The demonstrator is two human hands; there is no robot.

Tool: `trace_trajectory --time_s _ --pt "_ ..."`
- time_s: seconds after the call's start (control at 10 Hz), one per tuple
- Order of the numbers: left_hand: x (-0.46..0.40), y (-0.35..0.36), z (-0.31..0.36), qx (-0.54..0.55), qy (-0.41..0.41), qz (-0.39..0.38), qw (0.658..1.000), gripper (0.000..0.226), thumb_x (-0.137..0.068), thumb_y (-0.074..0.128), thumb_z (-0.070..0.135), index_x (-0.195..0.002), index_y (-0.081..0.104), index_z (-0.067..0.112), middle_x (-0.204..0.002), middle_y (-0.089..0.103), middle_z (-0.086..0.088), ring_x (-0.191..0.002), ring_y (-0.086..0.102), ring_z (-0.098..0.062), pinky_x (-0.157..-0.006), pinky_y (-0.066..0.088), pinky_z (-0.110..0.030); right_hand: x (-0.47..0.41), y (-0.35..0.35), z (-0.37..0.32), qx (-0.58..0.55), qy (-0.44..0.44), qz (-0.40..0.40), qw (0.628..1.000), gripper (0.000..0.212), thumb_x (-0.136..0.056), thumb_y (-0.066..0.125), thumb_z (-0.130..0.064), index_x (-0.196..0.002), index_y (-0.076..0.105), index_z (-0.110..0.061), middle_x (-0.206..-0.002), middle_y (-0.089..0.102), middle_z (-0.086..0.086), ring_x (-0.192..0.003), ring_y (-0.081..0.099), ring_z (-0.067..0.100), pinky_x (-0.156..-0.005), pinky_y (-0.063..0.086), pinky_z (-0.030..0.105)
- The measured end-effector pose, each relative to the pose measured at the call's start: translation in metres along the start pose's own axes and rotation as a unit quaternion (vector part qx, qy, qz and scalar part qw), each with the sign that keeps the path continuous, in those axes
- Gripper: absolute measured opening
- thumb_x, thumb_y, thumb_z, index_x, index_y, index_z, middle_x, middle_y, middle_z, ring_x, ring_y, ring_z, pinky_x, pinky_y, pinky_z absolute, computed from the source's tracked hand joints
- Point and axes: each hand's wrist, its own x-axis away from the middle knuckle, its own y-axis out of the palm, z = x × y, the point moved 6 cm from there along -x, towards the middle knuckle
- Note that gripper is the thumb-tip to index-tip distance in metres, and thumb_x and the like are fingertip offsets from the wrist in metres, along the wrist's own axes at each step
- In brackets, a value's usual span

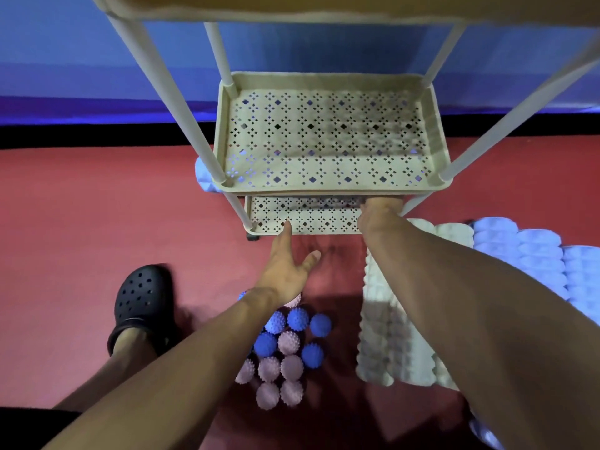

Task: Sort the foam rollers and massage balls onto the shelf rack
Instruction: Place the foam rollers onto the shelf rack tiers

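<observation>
Left hand: the left hand (287,269) is spread flat, fingers apart, holding nothing; its fingertip is at the front lip of the bottom tray (302,216).
Right hand: the right hand (378,211) reaches under the middle tray (324,138), which hides the fingers, so I cannot tell whether it grips anything.
Balls: the balls (285,349) lie on the floor (97,222) below the left wrist, blue and pink bunched together, touching.
Rollers: a white roller (389,336) lies under the right forearm; blue rollers (532,254) lie to its right; another blue one (203,173) shows behind the left post (194,131).
Risk: pulling the right hand up fast would likely knock the middle tray's rim; a dropped arm could scatter the balls.
Edges: low gap between the trays, posts on both sides of the hands.
Room: open floor left of the left hand, as far as the shoe (143,297).
</observation>
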Motion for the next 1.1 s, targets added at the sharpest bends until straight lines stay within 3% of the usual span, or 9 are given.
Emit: trace_trajectory --time_s 0.1,0.2,0.3,0.4,0.6,0.7,0.9,1.0,1.1 --pt "0.003 0.000 0.000 -0.024 0.006 0.004 1.000 0.091 -0.096 0.060 0.045 -0.160 -0.001 0.024 -0.166 0.008 0.001 -0.151 0.020 -0.018 -0.124 0.017 -0.035 0.011 -0.008 -0.004 -0.112 0.002 0.074 0.991 0.046 -0.102 0.054 -0.026 -0.145 0.043 -0.012 -0.147 0.048 0.005 -0.140 0.043 0.024 -0.111 0.035 0.032" --pt "0.009 -0.001 0.004 -0.089 0.037 0.012 0.995 0.089 -0.096 0.060 0.043 -0.160 0.002 0.018 -0.167 0.008 -0.002 -0.153 0.012 -0.015 -0.116 0.005 -0.017 0.054 -0.003 0.007 -0.452 0.125 0.026 0.883 0.049 -0.098 0.062 -0.023 -0.139 0.044 -0.003 -0.140 0.055 0.012 -0.130 0.052 0.026 -0.091 0.035 0.018" --pt "0.014 -0.002 0.010 -0.126 0.059 0.014 0.990 0.087 -0.097 0.058 0.044 -0.160 0.004 0.017 -0.167 0.008 -0.003 -0.153 0.012 -0.019 -0.118 0.006 -0.021 0.087 -0.011 0.004 -0.369 0.007 -0.031 0.929 0.066 -0.099 0.060 -0.038 -0.150 0.035 -0.005 -0.155 0.041 0.009 -0.139 0.044 0.023 -0.103 0.031 0.019" --pt "0.026 -0.002 0.018 -0.155 0.070 0.019 0.985 0.084 -0.098 0.054 0.047 -0.160 0.007 0.017 -0.167 0.009 -0.002 -0.152 0.015 -0.023 -0.122 0.011 -0.029 0.108 -0.010 0.026 -0.255 -0.035 -0.074 0.963 0.068 -0.101 0.052 -0.047 -0.156 0.030 -0.013 -0.160 0.034 0.004 -0.141 0.042 0.022 -0.114 0.033 0.035" --pt "0.057 0.028 0.038 -0.208 0.080 -0.016 0.975 0.079 -0.099 0.043 0.055 -0.160 0.008 0.020 -0.168 0.007 0.000 -0.153 0.015 -0.023 -0.125 0.016 -0.038 0.146 -0.050 0.093 -0.165 -0.132 -0.042 0.977 0.054 -0.101 0.053 -0.039 -0.148 0.042 -0.015 -0.153 0.044 0.001 -0.139 0.044 0.018 -0.108 0.034 0.027" --pt "0.072 0.061 0.055 -0.204 0.087 -0.041 0.974 0.077 -0.100 0.043 0.055 -0.160 0.010 0.021 -0.167 0.008 0.001 -0.152 0.019 -0.023 -0.123 0.021 -0.040 0.151 -0.082 0.142 -0.104 -0.149 -0.025 0.983 0.055 -0.101 0.052 -0.041 -0.148 0.042 -0.016 -0.154 0.043 0.002 -0.141 0.041 0.019 -0.114 0.033 0.033" --pt "0.110 0.145 0.096 -0.206 0.098 -0.099 0.969 0.077 -0.099 0.038 0.060 -0.161 0.006 0.025 -0.168 0.002 0.005 -0.153 0.016 -0.020 -0.124 0.016 -0.036 0.143 -0.142 0.269 -0.054 -0.038 -0.006 0.998 0.068 -0.091 0.057 -0.056 -0.142 0.047 -0.012 -0.144 0.051 0.008 -0.135 0.046 0.030 -0.107 0.042 0.045" --pt "0.128 0.180 0.109 -0.219 0.098 -0.119 0.963 0.076 -0.101 0.037 0.058 -0.161 0.004 0.025 -0.168 0.000 0.007 -0.154 0.008 -0.015 -0.121 0.013 -0.031 0.142 -0.146 0.323 -0.068 0.058 -0.051 0.995 0.078 -0.087 0.062 -0.061 -0.148 0.039 -0.017 -0.147 0.047 0.009 -0.135 0.046 0.032 -0.103 0.044 0.047" --pt "0.140 0.207 0.108 -0.227 0.087 -0.135 0.961 0.075 -0.101 0.040 0.056 -0.160 0.006 0.026 -0.168 0.003 0.006 -0.153 0.012 -0.015 -0.122 0.017 -0.036 0.144 -0.127 0.359 -0.122 0.136 -0.132 0.974 0.093 -0.082 0.069 -0.061 -0.153 0.027 -0.019 -0.143 0.047 0.014 -0.132 0.048 0.036 -0.105 0.043 0.045"
